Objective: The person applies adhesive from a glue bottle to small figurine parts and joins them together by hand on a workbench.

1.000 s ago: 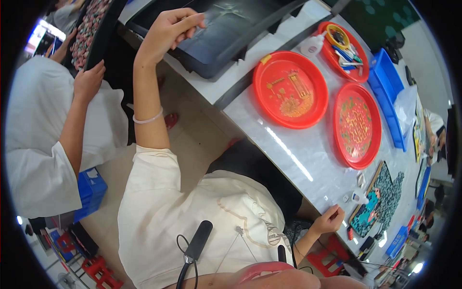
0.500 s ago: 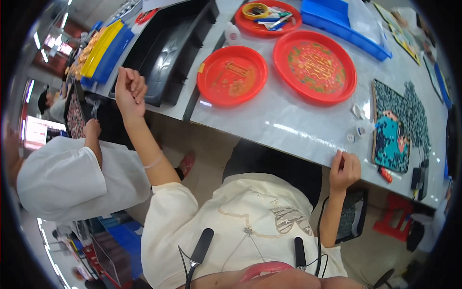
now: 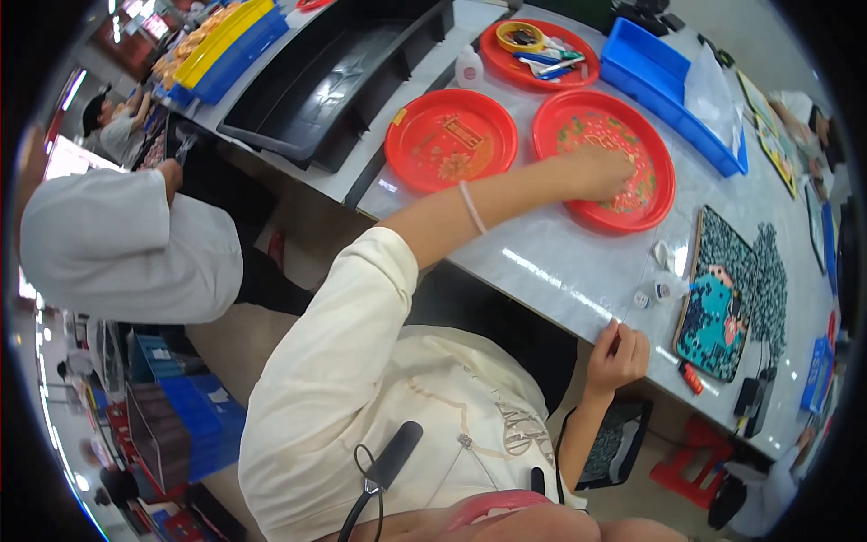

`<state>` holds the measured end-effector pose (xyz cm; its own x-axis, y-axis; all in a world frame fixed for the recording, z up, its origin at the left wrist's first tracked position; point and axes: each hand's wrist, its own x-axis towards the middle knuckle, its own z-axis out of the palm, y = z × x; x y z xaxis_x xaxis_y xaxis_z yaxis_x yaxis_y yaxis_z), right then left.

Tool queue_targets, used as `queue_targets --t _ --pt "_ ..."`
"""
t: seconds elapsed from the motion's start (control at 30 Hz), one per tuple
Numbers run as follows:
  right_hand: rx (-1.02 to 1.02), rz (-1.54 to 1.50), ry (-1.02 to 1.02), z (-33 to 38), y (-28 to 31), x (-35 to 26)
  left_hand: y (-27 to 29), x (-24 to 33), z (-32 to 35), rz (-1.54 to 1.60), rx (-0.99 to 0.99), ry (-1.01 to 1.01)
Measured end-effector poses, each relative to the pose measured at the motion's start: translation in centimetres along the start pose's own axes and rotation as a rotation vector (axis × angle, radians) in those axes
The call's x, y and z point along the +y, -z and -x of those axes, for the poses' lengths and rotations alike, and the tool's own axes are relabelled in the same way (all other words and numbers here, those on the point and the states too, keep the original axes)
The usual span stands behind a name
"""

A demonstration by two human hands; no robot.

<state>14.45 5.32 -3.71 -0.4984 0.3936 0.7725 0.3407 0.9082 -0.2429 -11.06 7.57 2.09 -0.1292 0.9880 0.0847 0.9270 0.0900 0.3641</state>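
My left hand (image 3: pixel 601 172) reaches across to the right-hand red tray (image 3: pixel 666 194), its back turned up over the tray's patterned floor. Its fingertips are hidden, so I cannot tell whether they hold anything. My right hand (image 3: pixel 619 355) rests at the table's front edge with its fingers curled closed. Whatever may be inside that hand is hidden. Beyond it stand small white bottles, one of them a bottle (image 3: pixel 666 288) with a blue tip. To their right lies a panel (image 3: pixel 715 307) covered in dark teal pieces, with a turquoise cartoon figure on it.
Another round red tray (image 3: pixel 433 167) is left of my forearm. Behind, a red tray (image 3: pixel 587 72) holds pens and a yellow dish. A long black bin (image 3: pixel 298 99) stands left, a blue bin (image 3: pixel 655 90) back right. A person in a white top (image 3: pixel 117 244) is close on my left.
My left hand has swung from beside the black bin across to the right-hand red tray. My right hand stays curled at the table edge. The whole view has shifted a little.
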Motion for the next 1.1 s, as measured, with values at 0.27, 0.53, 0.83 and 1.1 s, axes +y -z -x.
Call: queue_targets --t 0.27,0.53,0.83,1.1 --pt "-0.013 0.029 0.034 -0.3 0.0 0.2 -1.2 0.8 1.3 -0.192 0.191 -0.173" --pt "-0.026 0.034 0.009 0.1 -0.2 0.4 -1.0 2.1 2.5 -0.332 0.082 -0.016" --pt "-0.033 0.032 0.013 0.4 0.0 0.3 1.0 1.6 4.5 0.094 0.072 -0.150" --pt "-0.029 0.068 0.001 0.2 -0.1 0.3 11.9 -3.1 16.1 -0.383 0.840 0.281"
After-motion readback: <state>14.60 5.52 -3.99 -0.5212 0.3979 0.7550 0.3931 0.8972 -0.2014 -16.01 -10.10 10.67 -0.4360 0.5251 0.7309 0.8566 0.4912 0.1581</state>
